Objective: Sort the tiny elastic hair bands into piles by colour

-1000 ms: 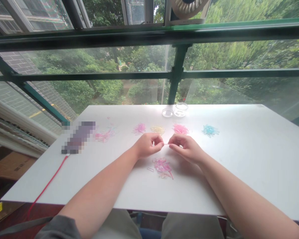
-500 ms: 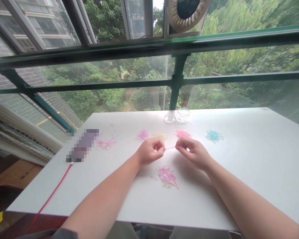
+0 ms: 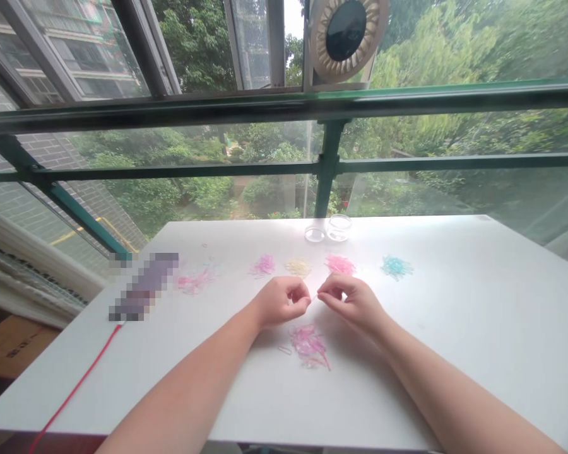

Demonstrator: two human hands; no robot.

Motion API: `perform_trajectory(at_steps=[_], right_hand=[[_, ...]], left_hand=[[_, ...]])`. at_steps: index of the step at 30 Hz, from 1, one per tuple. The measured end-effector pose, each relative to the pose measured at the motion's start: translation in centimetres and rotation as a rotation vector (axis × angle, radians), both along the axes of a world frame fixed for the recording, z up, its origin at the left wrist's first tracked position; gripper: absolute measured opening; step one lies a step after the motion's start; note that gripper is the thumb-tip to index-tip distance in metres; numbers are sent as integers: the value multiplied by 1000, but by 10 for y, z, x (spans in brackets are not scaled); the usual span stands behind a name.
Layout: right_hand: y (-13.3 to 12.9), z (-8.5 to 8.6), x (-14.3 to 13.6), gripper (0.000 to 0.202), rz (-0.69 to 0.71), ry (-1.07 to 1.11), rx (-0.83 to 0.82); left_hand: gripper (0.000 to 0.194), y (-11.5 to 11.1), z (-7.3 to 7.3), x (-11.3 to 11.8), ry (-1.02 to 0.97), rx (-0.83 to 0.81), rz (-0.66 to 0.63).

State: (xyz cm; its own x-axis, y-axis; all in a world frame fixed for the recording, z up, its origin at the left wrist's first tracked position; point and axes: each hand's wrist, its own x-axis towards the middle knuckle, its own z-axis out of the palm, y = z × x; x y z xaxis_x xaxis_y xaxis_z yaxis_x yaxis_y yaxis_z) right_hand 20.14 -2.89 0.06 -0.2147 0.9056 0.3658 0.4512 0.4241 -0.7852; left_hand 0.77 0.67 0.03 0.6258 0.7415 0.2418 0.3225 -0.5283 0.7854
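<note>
Between my two hands is a thin pale-pink rubber band [image 3: 313,297], a short piece of it showing in the narrow gap. My left hand [image 3: 284,301] pinches one end between thumb and fingertips. The other end is pinched by my right hand [image 3: 348,299]. Just below them lies a mixed pile of pink and purple rubber bands [image 3: 307,343], with one loose band at its left. Beyond my hands sit sorted heaps: purple bands [image 3: 264,265], yellow bands [image 3: 297,267], pink bands [image 3: 339,264] and blue bands [image 3: 396,266].
All of this is on a white table [image 3: 454,353]. At its far edge stand a clear round jar [image 3: 339,228] and a lid [image 3: 314,234]. On the left are more pink bands [image 3: 195,281], a blurred-out device [image 3: 144,287] and its red cable [image 3: 78,386]. A green railing [image 3: 194,171] runs behind.
My hands have come closer together, so the band between them shows shorter and no longer looks stretched. The camera view has tilted up slightly and shifted.
</note>
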Motion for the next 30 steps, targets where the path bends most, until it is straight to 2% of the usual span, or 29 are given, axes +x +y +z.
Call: perform_trajectory(at_steps=[7,9,14,17,21,30], right_hand=[[4,4,8,10,-76,-25,0],[8,4,14,11,-171,-46,21],[23,-2,40,14,-523,-157,35],[32,-7,52,16,-641,-211,6],[36,-11,57,17,-681,-294,-47],[39,-15,58,21,-641,-380,-84]], left_hand=[[11,1,7,-3,62,-24,-12],[12,1,6,-3,65,-27,-3],[11,1,2,-3,66,-24,25],[11,2,0,-4,67,-19,20],[11,3,1,-5,74,-4,15],[12,2,5,-5,122,-11,7]])
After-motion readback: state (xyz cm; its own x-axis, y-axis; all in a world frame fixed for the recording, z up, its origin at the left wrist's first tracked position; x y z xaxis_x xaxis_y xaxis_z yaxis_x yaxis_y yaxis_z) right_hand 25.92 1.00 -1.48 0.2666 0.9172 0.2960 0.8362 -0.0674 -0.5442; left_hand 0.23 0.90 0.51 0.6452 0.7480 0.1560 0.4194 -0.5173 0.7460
